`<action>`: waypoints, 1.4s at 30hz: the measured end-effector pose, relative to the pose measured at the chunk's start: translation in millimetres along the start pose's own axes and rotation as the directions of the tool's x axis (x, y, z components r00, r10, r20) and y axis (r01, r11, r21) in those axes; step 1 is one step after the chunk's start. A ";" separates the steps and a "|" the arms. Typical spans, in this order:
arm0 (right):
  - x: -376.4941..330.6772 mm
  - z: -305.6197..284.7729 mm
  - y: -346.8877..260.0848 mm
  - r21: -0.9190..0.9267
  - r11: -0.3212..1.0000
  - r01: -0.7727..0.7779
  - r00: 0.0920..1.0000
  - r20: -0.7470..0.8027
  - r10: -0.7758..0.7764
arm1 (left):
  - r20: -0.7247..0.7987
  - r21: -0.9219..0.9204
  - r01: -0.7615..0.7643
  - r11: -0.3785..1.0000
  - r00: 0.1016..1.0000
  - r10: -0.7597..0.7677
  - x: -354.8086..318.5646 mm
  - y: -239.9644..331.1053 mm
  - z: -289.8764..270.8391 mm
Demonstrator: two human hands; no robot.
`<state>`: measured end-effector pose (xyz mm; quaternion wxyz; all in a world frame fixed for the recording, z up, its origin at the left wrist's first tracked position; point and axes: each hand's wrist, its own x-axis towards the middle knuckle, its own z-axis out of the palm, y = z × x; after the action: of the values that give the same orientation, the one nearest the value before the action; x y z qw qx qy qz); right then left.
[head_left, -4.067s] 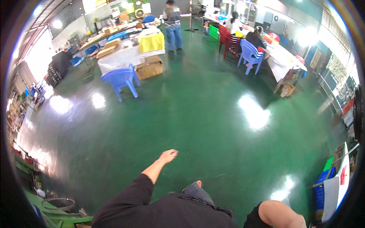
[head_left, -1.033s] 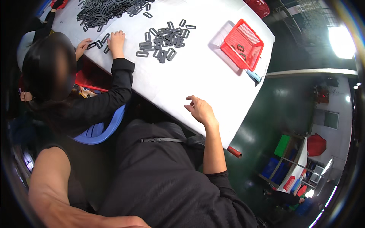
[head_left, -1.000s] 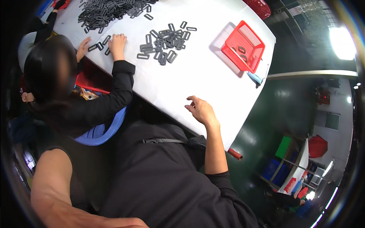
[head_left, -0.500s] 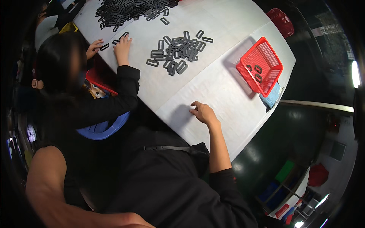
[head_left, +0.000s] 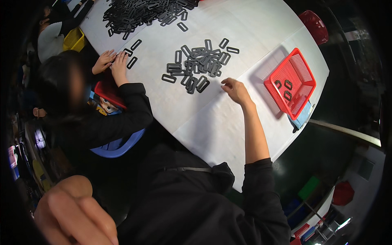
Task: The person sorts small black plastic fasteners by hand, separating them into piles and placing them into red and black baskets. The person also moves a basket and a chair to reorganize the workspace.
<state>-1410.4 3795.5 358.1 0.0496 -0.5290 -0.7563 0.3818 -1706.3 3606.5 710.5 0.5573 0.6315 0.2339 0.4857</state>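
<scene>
My right hand (head_left: 237,91) hovers over the white table, between the smaller pile and the red basket. Its fingers are loosely bent and apart, with nothing visible in them. Nearest to it is a loose pile of black rectangular strap slides (head_left: 200,61), oblong loops with an open middle. The red mesh basket (head_left: 271,87) stands to the right and holds several black loops (head_left: 287,96). At the lower left my bent left arm (head_left: 73,210) shows as bare skin close to the camera; the left hand itself cannot be made out.
A co-worker's hands (head_left: 118,67) rest at the table's left edge beside a few loose slides (head_left: 132,62). A larger black heap (head_left: 134,16) lies at the back. Beyond are a yellow basket (head_left: 74,40), a red container (head_left: 313,26) and a blue stool (head_left: 118,151).
My right hand has moved forward and right, toward the smaller pile. My left arm has shifted at the lower left. The co-worker's hands have drawn closer together.
</scene>
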 end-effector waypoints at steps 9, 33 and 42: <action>135.6 -15.4 14.3 -0.142 0.981 -0.129 0.907 -0.417 0.059 | -0.369 0.022 0.430 0.903 0.843 -0.392 -23.3 -112.7 -37.6; -1.4 70.3 -58.3 -0.119 0.983 0.137 0.945 -0.282 -0.166 | -0.309 0.490 0.747 0.449 0.630 -0.713 -79.7 -281.5 -13.8; 25.7 105.8 -88.3 -0.298 0.946 0.129 0.964 -0.186 -0.190 | -0.418 0.342 0.774 0.532 0.633 -0.652 -104.2 -282.4 -8.9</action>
<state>-1539.6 3748.4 330.8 0.0847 -0.5049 -0.8340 0.2056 -1688.3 3599.6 410.0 0.4941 0.5347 0.6532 0.2082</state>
